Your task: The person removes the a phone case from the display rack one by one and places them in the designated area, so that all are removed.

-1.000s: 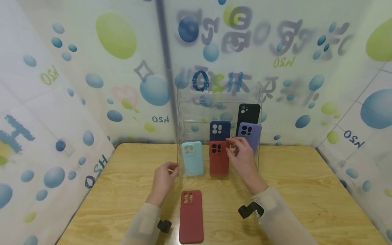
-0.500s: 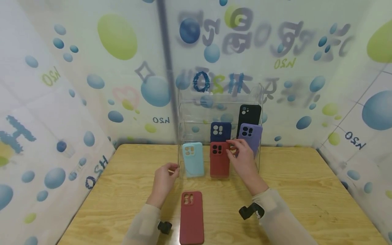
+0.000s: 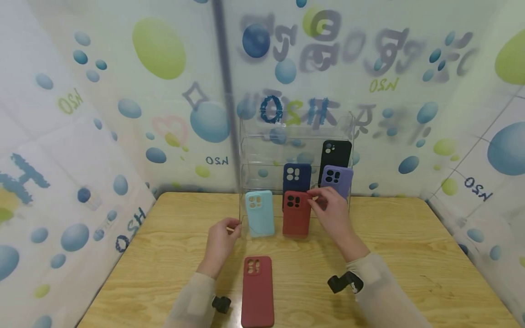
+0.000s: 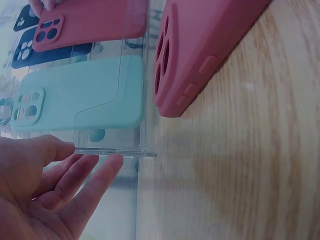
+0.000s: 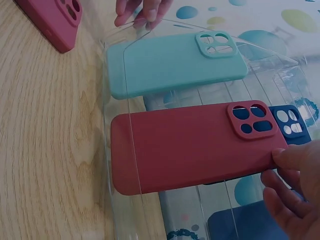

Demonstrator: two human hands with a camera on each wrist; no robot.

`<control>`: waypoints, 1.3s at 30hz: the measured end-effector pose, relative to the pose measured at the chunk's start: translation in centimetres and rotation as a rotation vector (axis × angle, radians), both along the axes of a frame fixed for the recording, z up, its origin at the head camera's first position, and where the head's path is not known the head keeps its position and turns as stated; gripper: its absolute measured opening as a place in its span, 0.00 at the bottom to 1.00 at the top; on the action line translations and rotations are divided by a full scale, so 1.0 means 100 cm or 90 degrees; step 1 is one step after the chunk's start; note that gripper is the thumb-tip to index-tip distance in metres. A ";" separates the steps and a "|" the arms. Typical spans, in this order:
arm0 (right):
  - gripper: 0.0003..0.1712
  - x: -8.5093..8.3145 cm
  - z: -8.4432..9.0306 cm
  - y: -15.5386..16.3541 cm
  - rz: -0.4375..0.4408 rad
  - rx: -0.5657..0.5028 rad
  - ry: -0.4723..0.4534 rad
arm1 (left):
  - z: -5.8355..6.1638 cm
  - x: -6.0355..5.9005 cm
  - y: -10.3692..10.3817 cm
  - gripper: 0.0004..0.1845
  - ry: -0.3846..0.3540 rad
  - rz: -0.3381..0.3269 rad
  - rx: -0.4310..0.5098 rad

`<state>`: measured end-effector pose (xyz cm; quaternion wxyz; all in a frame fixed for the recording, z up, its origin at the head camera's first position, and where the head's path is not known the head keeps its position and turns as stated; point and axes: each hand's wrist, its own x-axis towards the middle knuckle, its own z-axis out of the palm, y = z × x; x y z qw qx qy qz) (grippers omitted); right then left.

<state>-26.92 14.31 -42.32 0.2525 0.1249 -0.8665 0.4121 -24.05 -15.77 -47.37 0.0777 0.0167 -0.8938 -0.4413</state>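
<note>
In the head view a clear plastic tiered rack [image 3: 243, 177] stands on the table. Its front tier bears a light blue phone case [image 3: 260, 218] at left and a red phone case [image 3: 296, 218] beside it. My right hand [image 3: 335, 217] pinches the red case's upper right corner between thumb and finger. My left hand [image 3: 220, 241] grips the rack's left side edge; the left wrist view shows thumb and fingertips on either side of the clear panel [image 4: 115, 151]. Behind the red case stands a navy phone case [image 3: 297, 175], partly hidden.
A second red phone case [image 3: 257, 291] lies flat on the wooden table [image 3: 164, 273] in front of the rack. Further right, a purple phone case [image 3: 340, 180] and a black phone case [image 3: 336, 154] stand in higher tiers. A patterned wall [image 3: 176, 132] closes the back.
My right hand and forearm have shifted slightly to the right, thumb and finger now at the red case's corner. My left hand keeps its place on the rack's edge.
</note>
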 end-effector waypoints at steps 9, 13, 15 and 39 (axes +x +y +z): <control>0.11 0.003 0.000 0.001 0.002 -0.007 -0.016 | -0.002 0.000 -0.001 0.09 0.010 -0.006 0.000; 0.11 0.005 0.001 0.001 0.007 -0.010 -0.014 | -0.001 -0.001 0.000 0.08 0.012 -0.003 -0.001; 0.11 0.005 0.001 0.001 0.009 -0.008 -0.013 | -0.001 -0.001 0.000 0.08 0.010 -0.002 -0.001; 0.09 0.033 0.039 -0.003 0.056 -0.036 -0.054 | -0.003 -0.003 -0.001 0.08 0.011 0.002 0.000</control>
